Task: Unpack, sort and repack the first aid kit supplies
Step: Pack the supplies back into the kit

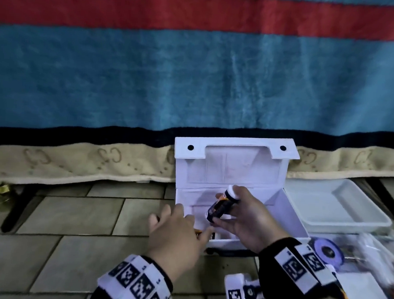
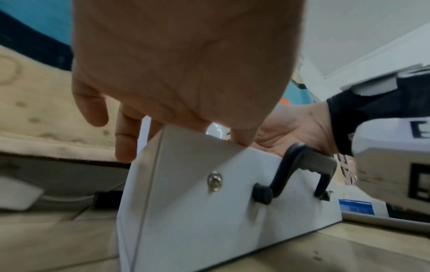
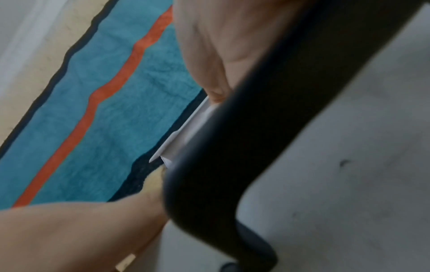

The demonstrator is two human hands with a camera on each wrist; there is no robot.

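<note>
The white first aid box (image 1: 234,168) stands open on the tiled floor with its lid upright against the bed. My right hand (image 1: 228,207) grips a dark bottle (image 1: 217,208) with a white cap, tilted over the box's inside. My left hand (image 1: 179,227) rests on the box's front left corner, fingers spread. In the left wrist view the thumb (image 2: 242,139) presses the front rim of the box (image 2: 232,211) and the fingers (image 2: 125,139) hang down its side. The black handle (image 2: 300,169) sits on the front wall and fills the right wrist view as a dark handle (image 3: 232,165).
A white empty tray (image 1: 336,205) lies right of the box. A purple tape roll (image 1: 326,250) and several loose supplies (image 1: 370,252) lie at the near right. A teal and red blanket (image 1: 196,79) hangs off the bed behind. A black bed leg (image 1: 21,207) stands at left.
</note>
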